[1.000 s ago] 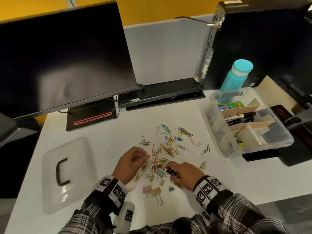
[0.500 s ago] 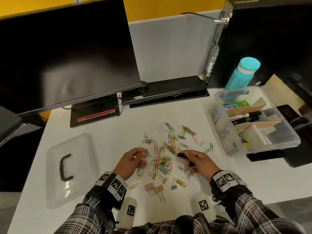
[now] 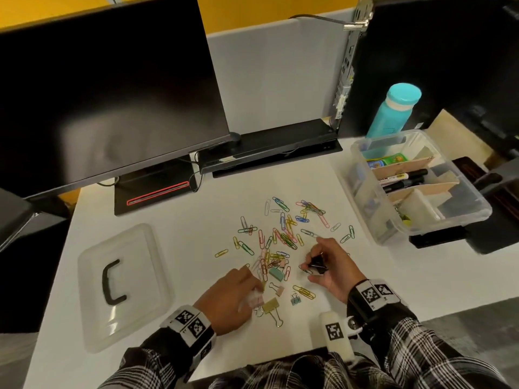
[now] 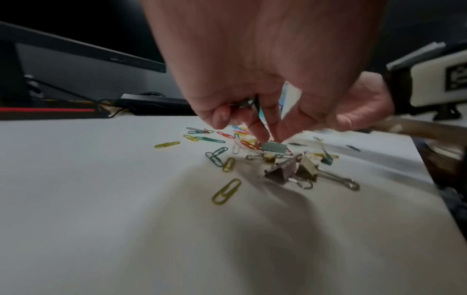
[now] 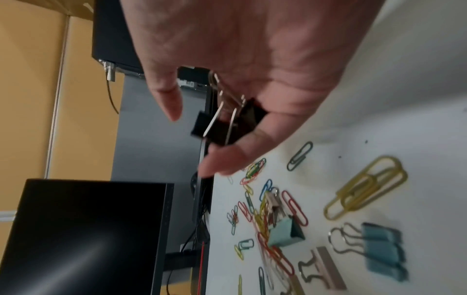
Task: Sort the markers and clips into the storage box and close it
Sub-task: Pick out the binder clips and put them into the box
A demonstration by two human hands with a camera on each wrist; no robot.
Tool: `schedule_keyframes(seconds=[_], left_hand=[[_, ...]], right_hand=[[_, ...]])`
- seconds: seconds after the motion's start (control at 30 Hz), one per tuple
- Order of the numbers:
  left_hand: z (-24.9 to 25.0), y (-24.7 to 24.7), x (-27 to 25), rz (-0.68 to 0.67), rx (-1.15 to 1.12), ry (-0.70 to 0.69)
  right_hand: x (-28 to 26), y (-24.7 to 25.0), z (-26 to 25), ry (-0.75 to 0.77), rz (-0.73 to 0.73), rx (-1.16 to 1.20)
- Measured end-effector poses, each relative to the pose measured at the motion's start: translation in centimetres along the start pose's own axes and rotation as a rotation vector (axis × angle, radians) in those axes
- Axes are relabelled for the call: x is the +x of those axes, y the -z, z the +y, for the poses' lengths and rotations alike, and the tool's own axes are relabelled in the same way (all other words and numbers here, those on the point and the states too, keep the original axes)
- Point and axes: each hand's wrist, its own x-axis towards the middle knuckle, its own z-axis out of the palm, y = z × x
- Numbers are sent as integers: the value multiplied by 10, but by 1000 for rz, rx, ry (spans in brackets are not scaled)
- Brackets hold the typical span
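Black binder clips [image 3: 316, 265] held in curled fingers of right hand [image 3: 332, 266], raised off table [image 3: 179, 234]. Left hand [image 3: 229, 300] lowered over clip pile, fingertips [image 4: 260, 135] pinched together beside green binder clip [image 4: 273, 147]; contact unclear. Paper clips [image 3: 280, 234] scattered mid-table. Storage box [image 3: 365, 197] open at right, markers [image 3: 404, 178] inside; lid [image 3: 120, 282] laid at left.

White desk [image 3: 174, 248] sitting against grey partition [image 3: 278, 77]; yellow wall [image 3: 266, 9] showing behind partition; dark monitor [image 3: 106, 88] standing left of partition.
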Motion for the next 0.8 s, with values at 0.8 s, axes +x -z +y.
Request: schedule_keyframes(seconds=[0.8], left_hand=[[-12, 13, 5, 292, -444, 242]], right_hand=[[9, 6, 43, 470, 38, -1067]])
